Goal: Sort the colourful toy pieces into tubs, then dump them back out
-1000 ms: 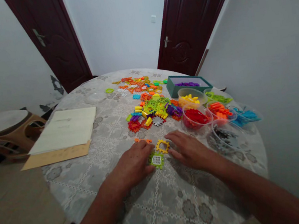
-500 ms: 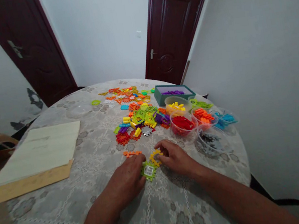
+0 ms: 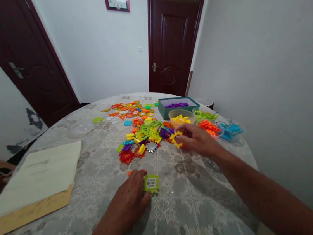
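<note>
My left hand (image 3: pixel 132 191) rests low over the table, its fingers closed on the left edge of a green square piece (image 3: pixel 151 184) with a printed white centre. Part of an orange piece (image 3: pixel 129 173) shows just beyond those fingers. Raised in front of the tubs, my right hand (image 3: pixel 196 137) pinches a yellow toothed piece (image 3: pixel 176 139). Behind both hands lies a mixed heap of plastic pieces (image 3: pixel 149 129), with a red gear-like piece (image 3: pixel 126 157) at its near left. My right hand and forearm hide most of the red and grey tubs.
Clear tubs hold yellow (image 3: pixel 180 119), orange (image 3: pixel 209 128), green (image 3: pixel 206 115) and blue pieces (image 3: pixel 231 130). A green box (image 3: pixel 164 113) with purple pieces stands behind them. Papers (image 3: pixel 43 169) lie at the left; flat pieces (image 3: pixel 131 108) are scattered at the back.
My right hand has lifted the yellow piece away from the green one and moved it up and right, in front of the tubs. My left hand stays at the green piece. The view has tilted up.
</note>
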{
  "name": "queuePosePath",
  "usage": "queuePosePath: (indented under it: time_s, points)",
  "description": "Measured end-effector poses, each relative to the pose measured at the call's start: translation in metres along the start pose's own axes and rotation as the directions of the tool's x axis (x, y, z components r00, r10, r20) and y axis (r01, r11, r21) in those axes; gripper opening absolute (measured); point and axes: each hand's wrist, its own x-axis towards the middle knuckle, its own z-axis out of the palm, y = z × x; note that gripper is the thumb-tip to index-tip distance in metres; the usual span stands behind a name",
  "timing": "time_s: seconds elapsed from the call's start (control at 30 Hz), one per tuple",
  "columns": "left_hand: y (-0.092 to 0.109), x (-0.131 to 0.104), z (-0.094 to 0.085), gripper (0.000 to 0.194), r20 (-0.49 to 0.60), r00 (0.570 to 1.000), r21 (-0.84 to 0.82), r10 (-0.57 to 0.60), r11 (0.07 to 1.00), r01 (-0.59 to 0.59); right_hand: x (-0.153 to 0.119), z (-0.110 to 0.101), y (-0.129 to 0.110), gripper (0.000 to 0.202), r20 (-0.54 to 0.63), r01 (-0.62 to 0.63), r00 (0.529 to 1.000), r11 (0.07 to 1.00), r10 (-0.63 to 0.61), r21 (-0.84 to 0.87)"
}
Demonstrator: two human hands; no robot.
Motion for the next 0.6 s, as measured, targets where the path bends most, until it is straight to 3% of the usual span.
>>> queuePosePath:
  time_s: [0.1, 0.17, 0.3, 0.37, 0.43, 0.53, 0.6]
  points:
    - [-0.001, 0.002, -0.002, 0.043, -0.069, 0.998, -0.001, 0.009, 1.0, -0.009, 0.049, -0.029, 0.014, 0.036, -0.225, -0.026, 0.974, 0.985, -0.014, -0.173]
    - [-0.001, 0.003, -0.002, 0.04, -0.14, 0.99, 0.0, 0.032, 0.999, -0.033, 0.071, -0.041, 0.019, 0.044, -0.305, -0.068, 0.952, 0.966, -0.012, -0.251]
    - [-0.001, 0.002, -0.002, 0.041, -0.266, 0.961, 0.015, 0.075, 0.997, -0.074, 0.068, -0.033, 0.011, 0.05, -0.328, -0.016, 0.937, 0.925, -0.119, -0.38]
    - [0.0, 0.002, -0.003, 0.04, -0.312, 0.945, 0.036, 0.098, 0.995, -0.092, 0.046, -0.013, -0.001, 0.039, -0.21, 0.04, 0.971, 0.945, -0.114, -0.325]
    - [0.003, 0.001, -0.003, 0.041, -0.352, 0.928, 0.062, 0.123, 0.992, -0.108, 0.017, 0.013, -0.015, 0.029, 0.015, 0.066, 0.998, 0.985, -0.065, -0.158]
    - [0.007, 0.001, -0.002, 0.044, -0.384, 0.907, 0.098, 0.174, 0.984, -0.147, -0.022, 0.054, -0.033, 0.027, 0.335, -0.046, 0.942, 0.987, -0.009, 0.157]
    - [0.008, 0.001, 0.0, 0.043, -0.412, 0.887, 0.127, 0.211, 0.977, -0.173, -0.039, 0.073, -0.04, 0.026, 0.414, -0.152, 0.91, 0.947, 0.023, 0.283]
